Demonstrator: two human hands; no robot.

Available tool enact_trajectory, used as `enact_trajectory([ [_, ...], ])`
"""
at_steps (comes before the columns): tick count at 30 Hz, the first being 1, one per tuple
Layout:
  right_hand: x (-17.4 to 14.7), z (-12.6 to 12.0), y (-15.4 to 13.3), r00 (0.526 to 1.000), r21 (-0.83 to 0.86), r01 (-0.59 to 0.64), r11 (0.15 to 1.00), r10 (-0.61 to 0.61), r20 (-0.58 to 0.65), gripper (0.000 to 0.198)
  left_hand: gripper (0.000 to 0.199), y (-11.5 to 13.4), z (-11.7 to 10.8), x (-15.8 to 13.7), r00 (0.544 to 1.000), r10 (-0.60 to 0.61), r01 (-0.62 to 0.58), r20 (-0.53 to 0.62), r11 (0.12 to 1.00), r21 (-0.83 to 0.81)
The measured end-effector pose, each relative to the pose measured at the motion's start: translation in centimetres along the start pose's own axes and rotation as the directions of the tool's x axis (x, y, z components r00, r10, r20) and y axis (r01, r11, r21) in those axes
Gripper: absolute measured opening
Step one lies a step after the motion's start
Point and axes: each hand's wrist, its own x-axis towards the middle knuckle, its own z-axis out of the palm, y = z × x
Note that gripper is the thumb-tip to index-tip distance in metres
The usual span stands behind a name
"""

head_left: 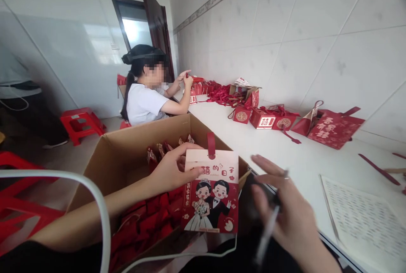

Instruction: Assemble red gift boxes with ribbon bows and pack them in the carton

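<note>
Left hand (174, 168) pinching red-and-cream cardboard box with cartoon couple (212, 199) by upper left edge; box lying below and right of those fingers, long axis standing near-upright. Right hand (287, 205) hovering apart, farther right, fingers holding blurred, slender pen-like stick (266, 235).

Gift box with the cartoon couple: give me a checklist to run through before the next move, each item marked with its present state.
1. Left hand grips the gift box: ok, thumb across its front.
2. Printed couple faces the camera, upright: ok.
3. Strap stands clear above the box's top edge: ok.
4. Right hand empty: not ok, it has a blurred pen-like object.
5. Carton open at the top: ok, with red items inside.
6. Back of the gift box undamaged: cannot tell, it faces away.
</note>
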Motion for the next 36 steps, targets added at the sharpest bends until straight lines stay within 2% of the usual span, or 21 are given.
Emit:
enact_trajectory([
  [1, 1.1, 0.9, -1.2, 0.997, 0.055, 0.070, 0.996, -0.071, 0.006, 0.010, 0.033, 0.2, 0.1, 0.0, 0.999, 0.027, -0.027, 0.025, 1.000, -0.003],
  [2, 2.2, 1.6, -2.2, 0.998, 0.098, 0.059, 0.993, -0.060, 0.002, 0.014, 0.034, 0.4, 0.2, -0.1, 0.997, 0.050, -0.050, 0.052, 0.999, 0.001],
  [4, 3.7, 2.6, -3.1, 0.997, 0.199, -0.083, 0.976, 0.081, 0.019, 0.019, 0.036, 0.7, 0.2, -0.3, 0.992, 0.091, -0.092, 0.087, 0.996, 0.014],
  [7, 5.0, 3.0, -3.0, 0.941, 0.376, -0.338, 0.863, 0.306, 0.144, 0.015, 0.035, 0.9, 0.2, -0.5, 0.988, 0.116, -0.119, 0.103, 0.993, 0.024],
  [9, 5.2, 3.1, -2.9, 0.910, 0.468, -0.416, 0.780, 0.360, 0.208, 0.018, 0.035, 1.0, 0.2, -0.6, 0.989, 0.110, -0.111, 0.099, 0.994, 0.013],
  [13, 5.3, 3.1, -3.4, 0.876, 0.566, -0.482, 0.669, 0.390, 0.284, 0.016, 0.035, 1.1, 0.1, -0.7, 0.991, 0.087, -0.084, 0.099, 0.996, -0.029],
  [17, 5.5, 3.2, -3.7, 0.865, 0.595, -0.499, 0.630, 0.402, 0.300, 0.011, 0.035, 1.3, 0.1, -0.7, 0.993, 0.078, -0.072, 0.090, 0.995, -0.064],
  [29, 5.2, 3.0, -2.9, 0.877, 0.585, -0.471, 0.660, 0.419, 0.234, 0.015, 0.035, 1.4, 0.2, -0.9, 0.995, 0.074, -0.068, 0.066, 0.994, -0.089],
  [33, 5.2, 2.9, -2.1, 0.843, 0.652, -0.501, 0.569, 0.491, 0.219, 0.023, 0.035, 1.5, 0.1, -0.9, 0.997, 0.032, -0.030, 0.069, 0.999, -0.024],
  [34, 5.1, 2.8, -1.7, 0.833, 0.660, -0.500, 0.561, 0.519, 0.191, 0.025, 0.035, 1.4, -0.2, -0.7, 0.998, 0.027, -0.027, 0.053, 1.000, -0.002],
  [36, 4.5, 2.0, -0.5, 0.807, 0.621, -0.508, 0.596, 0.582, 0.102, 0.029, 0.036, 0.4, -1.4, 0.0, 0.999, 0.025, -0.024, -0.024, 0.999, 0.049],
])
